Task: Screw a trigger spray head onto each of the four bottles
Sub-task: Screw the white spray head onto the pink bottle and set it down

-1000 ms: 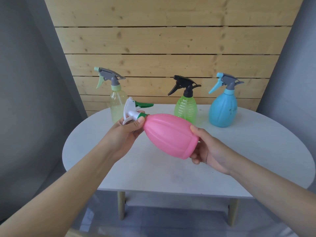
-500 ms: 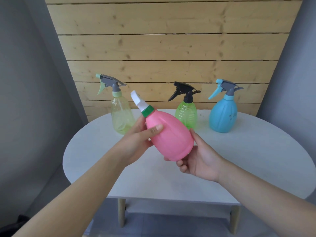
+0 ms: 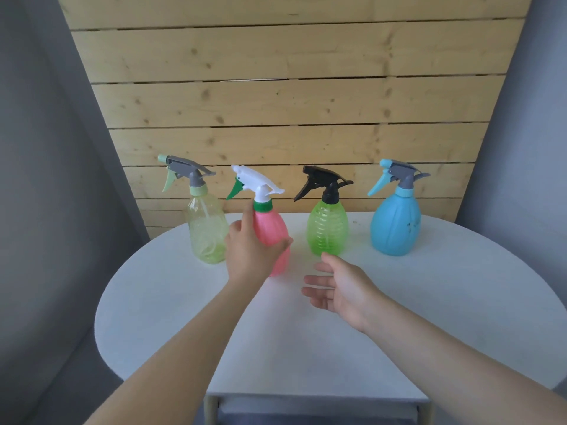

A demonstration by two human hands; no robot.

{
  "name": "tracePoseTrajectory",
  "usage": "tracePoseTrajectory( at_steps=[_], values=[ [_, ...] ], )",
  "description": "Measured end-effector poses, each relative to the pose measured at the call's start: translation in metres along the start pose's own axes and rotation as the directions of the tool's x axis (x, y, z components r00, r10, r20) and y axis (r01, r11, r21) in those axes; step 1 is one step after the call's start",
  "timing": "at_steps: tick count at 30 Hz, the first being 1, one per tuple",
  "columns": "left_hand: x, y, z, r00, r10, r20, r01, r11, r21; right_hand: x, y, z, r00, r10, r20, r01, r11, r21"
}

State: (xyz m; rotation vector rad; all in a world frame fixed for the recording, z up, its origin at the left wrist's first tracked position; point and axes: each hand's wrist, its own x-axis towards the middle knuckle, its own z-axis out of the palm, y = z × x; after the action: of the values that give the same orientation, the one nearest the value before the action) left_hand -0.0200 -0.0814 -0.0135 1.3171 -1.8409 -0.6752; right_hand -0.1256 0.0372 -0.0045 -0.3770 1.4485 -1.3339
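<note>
Several spray bottles stand upright in a row at the back of the white table (image 3: 429,302), each with a trigger head on top. The pink bottle (image 3: 273,228) carries a white head with a green trigger (image 3: 254,182); my left hand (image 3: 251,256) is wrapped around its body. To its left is the pale yellow bottle (image 3: 207,231) with a grey head. To its right are the green bottle (image 3: 327,231) with a black head and the blue bottle (image 3: 395,222) with a grey and blue head. My right hand (image 3: 337,286) hovers open, palm up, in front of the green bottle, holding nothing.
A wooden plank wall (image 3: 291,102) rises right behind the bottles. Grey walls flank it on both sides. The table's rounded near edge (image 3: 306,394) lies just below my forearms.
The pink bottle went from tilted in both hands to upright on the table between the yellow and green bottles. My right hand let go and drew back open.
</note>
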Motion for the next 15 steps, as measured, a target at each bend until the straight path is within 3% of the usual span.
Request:
tracePoseTrajectory(
  at_steps=[5, 15],
  values=[
    [0.015, -0.011, 0.015, 0.999, 0.003, -0.054, 0.002, 0.995, 0.096, 0.001, -0.003, -0.005, 1.0, -0.016, 0.008, 0.017, 1.0, -0.01],
    [0.029, -0.008, 0.033, 0.99, -0.05, -0.131, 0.056, 0.997, 0.047, 0.001, -0.004, -0.013, 0.999, -0.016, 0.029, 0.017, 0.999, -0.031]
  ],
)
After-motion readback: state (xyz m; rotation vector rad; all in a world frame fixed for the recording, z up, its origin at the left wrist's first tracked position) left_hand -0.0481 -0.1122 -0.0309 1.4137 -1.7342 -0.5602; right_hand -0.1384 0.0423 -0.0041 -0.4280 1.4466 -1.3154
